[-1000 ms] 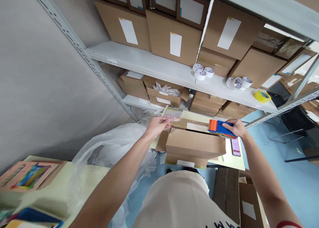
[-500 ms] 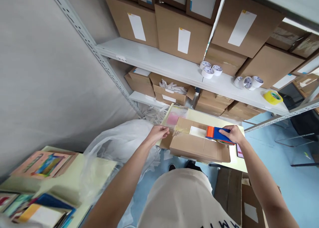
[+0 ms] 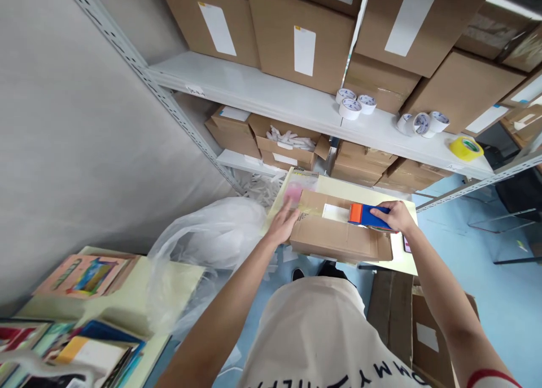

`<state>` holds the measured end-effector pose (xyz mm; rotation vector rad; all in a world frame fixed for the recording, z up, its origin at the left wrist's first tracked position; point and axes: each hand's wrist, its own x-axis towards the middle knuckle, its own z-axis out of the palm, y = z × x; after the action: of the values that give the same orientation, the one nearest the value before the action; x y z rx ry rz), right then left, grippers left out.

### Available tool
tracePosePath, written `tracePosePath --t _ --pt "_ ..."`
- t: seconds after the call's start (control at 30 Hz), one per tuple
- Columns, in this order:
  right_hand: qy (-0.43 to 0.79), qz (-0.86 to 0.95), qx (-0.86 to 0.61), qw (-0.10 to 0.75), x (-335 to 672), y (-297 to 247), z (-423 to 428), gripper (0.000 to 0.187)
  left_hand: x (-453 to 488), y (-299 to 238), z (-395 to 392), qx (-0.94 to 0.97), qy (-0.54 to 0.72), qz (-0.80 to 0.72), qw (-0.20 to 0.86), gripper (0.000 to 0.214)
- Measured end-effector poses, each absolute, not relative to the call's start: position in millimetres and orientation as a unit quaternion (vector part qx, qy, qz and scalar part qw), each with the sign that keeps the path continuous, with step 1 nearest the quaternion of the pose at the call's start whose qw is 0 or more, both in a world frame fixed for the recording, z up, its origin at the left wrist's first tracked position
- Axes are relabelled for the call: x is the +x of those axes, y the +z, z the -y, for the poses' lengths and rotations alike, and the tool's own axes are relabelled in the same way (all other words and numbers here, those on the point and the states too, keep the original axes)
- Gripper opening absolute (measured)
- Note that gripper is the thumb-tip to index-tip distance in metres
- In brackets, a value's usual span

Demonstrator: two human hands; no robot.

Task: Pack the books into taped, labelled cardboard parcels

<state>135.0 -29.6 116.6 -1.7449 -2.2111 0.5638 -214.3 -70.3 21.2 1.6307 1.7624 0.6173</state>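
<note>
A brown cardboard box (image 3: 334, 242) lies on the pale yellow table (image 3: 368, 191), with a strip of clear tape and a white label (image 3: 335, 212) on its top. My right hand (image 3: 394, 216) is closed around a blue and orange tape dispenser (image 3: 367, 215), which sits over the box top at the label's right end. At the box's left end, my left hand (image 3: 284, 223) lies against the cardboard with its fingers stretched out. It holds nothing.
Tape rolls (image 3: 350, 108) and a yellow tape roll (image 3: 466, 148) stand on the metal shelf (image 3: 271, 97) beyond the table. A clear plastic bag (image 3: 224, 230) bulges at the left. Books (image 3: 84, 275) are stacked on another table. Cardboard boxes (image 3: 427, 331) stand on the floor at right.
My left hand has gone from pinched fingers beside the box to stretched fingers against its left end. The dispenser stays at nearly the same spot. The camera view has shifted slightly.
</note>
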Motion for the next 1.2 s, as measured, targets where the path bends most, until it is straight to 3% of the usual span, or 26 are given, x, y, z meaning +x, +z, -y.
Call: tracePosePath --t 0.07,0.17,0.27,0.5,0.77,0.97,1.2 --pt "0.189 0.760 -0.607 0.133 134.2 115.6 30.2 0.048 -203.8 20.4 75.8 0.661 0.216 -0.637 0.334 0.083" --pt "0.175 0.756 -0.619 0.122 133.6 116.0 31.9 0.043 -189.4 27.2 81.9 0.737 0.183 -0.608 0.234 0.129" --pt "0.172 0.759 -0.617 0.113 137.2 118.5 32.9 0.042 -180.8 36.4 80.7 0.805 0.121 -0.560 0.154 0.149" --pt "0.337 0.755 -0.549 0.121 150.1 125.8 24.5 0.049 -178.9 31.1 73.2 0.818 0.105 -0.547 0.141 0.151" --pt "0.382 0.732 -0.558 0.083 217.7 149.8 16.8 0.047 -179.4 36.8 72.4 0.802 0.072 -0.572 0.155 0.148" --pt "0.421 0.686 -0.583 0.114 284.3 97.6 27.4 0.051 -181.3 42.7 72.9 0.778 0.031 -0.608 0.153 0.148" --pt "0.438 0.701 -0.543 0.147 271.5 59.4 13.4 0.051 -167.1 58.0 71.0 0.755 -0.090 -0.641 0.102 0.149"
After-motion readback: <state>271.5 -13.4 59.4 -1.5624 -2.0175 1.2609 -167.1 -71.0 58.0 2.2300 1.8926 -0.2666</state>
